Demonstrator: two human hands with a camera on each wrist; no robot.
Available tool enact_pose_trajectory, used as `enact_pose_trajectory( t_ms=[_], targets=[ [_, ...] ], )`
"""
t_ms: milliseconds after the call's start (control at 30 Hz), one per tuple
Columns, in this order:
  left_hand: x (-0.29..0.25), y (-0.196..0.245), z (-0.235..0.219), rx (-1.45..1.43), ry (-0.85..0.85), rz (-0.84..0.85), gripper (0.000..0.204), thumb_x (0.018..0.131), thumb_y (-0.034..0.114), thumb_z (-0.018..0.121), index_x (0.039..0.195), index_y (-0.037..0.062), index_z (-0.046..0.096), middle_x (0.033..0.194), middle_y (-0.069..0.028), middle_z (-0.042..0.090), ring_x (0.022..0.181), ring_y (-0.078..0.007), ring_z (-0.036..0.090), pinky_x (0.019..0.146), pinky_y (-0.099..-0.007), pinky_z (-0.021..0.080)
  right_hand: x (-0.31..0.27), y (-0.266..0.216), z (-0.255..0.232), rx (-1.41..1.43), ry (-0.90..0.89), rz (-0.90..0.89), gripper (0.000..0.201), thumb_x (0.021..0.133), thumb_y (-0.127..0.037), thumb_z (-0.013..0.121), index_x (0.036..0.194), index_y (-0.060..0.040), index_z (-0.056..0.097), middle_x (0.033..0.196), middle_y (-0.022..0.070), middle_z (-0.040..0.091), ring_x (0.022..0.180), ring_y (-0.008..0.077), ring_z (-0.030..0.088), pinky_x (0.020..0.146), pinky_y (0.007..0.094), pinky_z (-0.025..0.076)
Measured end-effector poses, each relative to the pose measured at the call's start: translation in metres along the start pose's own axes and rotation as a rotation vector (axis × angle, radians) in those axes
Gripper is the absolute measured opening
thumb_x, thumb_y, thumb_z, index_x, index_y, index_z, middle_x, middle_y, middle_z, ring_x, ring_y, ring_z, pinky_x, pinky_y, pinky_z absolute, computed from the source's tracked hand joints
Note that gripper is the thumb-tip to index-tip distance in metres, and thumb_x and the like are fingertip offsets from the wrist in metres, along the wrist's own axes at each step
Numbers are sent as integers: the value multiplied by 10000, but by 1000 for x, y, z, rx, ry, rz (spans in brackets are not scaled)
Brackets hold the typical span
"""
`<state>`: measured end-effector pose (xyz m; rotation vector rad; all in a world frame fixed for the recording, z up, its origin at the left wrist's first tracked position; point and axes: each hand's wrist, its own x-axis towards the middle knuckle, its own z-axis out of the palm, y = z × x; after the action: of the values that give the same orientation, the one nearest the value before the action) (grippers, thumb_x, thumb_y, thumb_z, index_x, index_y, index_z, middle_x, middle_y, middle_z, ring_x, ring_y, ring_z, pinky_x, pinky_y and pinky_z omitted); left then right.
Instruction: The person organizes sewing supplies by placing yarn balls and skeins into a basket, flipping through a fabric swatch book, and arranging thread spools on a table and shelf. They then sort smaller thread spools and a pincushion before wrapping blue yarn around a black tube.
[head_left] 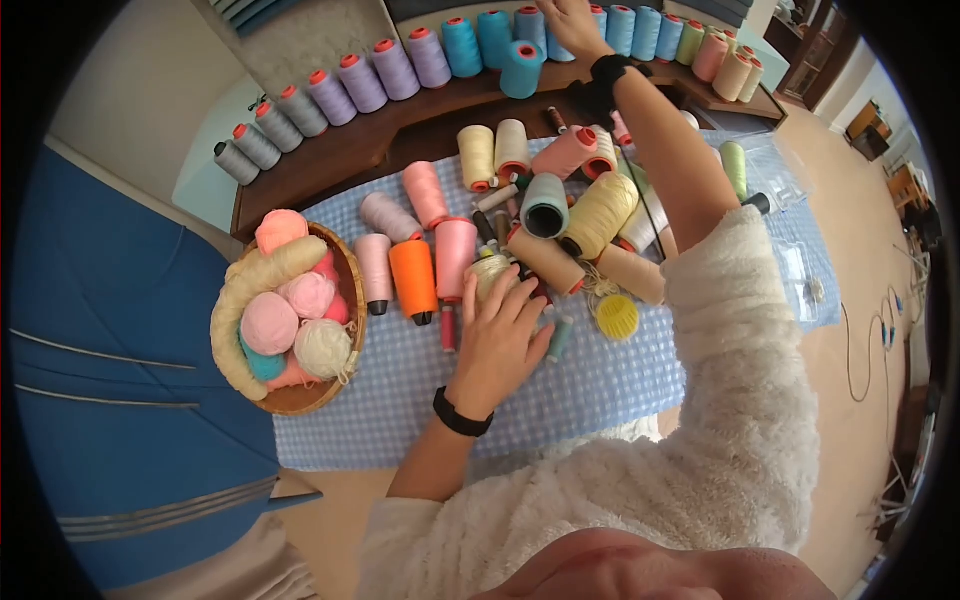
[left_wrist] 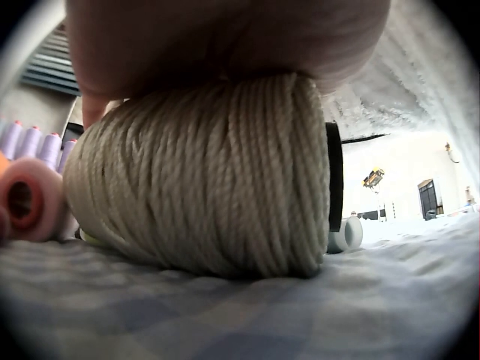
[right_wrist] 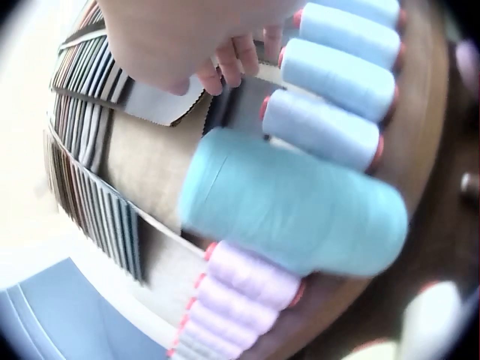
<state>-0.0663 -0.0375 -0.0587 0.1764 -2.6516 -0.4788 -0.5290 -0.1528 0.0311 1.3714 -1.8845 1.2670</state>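
My left hand (head_left: 495, 345) rests with fingers spread on a spool of cream cord (left_wrist: 202, 180), which lies on its side on the checked cloth. The palm covers its top in the left wrist view. Several thread cones lie around it, among them a pink cone (head_left: 456, 255) and an orange cone (head_left: 413, 278). My right hand (head_left: 575, 25) reaches over the curved row at the back, close to the pale blue cones (right_wrist: 337, 75). Nothing shows in its fingers (right_wrist: 229, 64). A turquoise cone (head_left: 521, 70) stands in front of the row, below this hand.
A wooden basket (head_left: 355, 300) of yarn balls stands at the left of the blue checked cloth (head_left: 380, 430). The curved dark shelf (head_left: 400, 125) carries cones from grey through lilac and blue to peach. A yellow disc-shaped object (head_left: 617, 317) and clear plastic packaging (head_left: 770, 165) lie at the right.
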Motion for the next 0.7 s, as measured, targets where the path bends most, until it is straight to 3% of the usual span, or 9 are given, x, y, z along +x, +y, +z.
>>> enact_pose_trajectory(
  t_ms=[33,133,233,433,567,600,700],
  targets=[
    [-1,0,0,2,-4,-3,309,879,218,703,1137,53,662,1320,-89,589,1384,-311,422,1168,-624,217,1,3,-1,-205,-1,-129,412,920,-302,647,1276,-95,632,1343,150,582,1300,367,465,1096,499,360],
    [0,-1,1,2,-13,-5,319,881,242,700,1131,51,657,1320,-92,584,1387,-301,419,1163,-642,218,12,36,5,-494,-305,-404,496,865,-321,713,1320,-155,610,1339,116,589,1309,358,465,1139,565,296],
    [0,-1,0,-9,-30,-16,332,876,239,703,1142,47,653,1332,-93,575,1390,-301,416,1165,-639,215,12,9,-7,-518,-453,-284,592,813,-341,769,1343,-154,582,1337,118,590,1321,368,455,1166,609,236],
    [2,-1,-3,-29,-53,-36,350,872,229,708,1163,45,650,1345,-97,573,1392,-309,416,1169,-627,202,19,-7,-5,-658,-528,-204,643,782,-367,797,1335,-133,568,1293,119,612,1317,353,472,1170,622,220],
    [2,0,-4,-43,-58,-46,355,863,215,718,1175,59,654,1346,-88,579,1381,-319,430,1176,-605,191,27,-4,-4,-653,-571,-169,658,795,-403,779,1350,-117,572,1294,155,631,1299,365,508,1135,584,309],
    [2,0,-5,-46,-61,-49,356,863,215,718,1177,59,654,1345,-88,579,1380,-319,432,1176,-603,189,30,-1,-3,-659,-604,-153,681,803,-412,769,1373,-101,566,1318,178,622,1291,382,518,1112,526,372],
    [2,-1,-6,-58,-67,-53,356,863,213,717,1177,57,657,1344,-89,579,1380,-318,431,1178,-604,185,38,9,2,-646,-656,-187,680,818,-400,756,1391,-93,557,1331,200,612,1275,388,530,1090,474,414]
  ],
)
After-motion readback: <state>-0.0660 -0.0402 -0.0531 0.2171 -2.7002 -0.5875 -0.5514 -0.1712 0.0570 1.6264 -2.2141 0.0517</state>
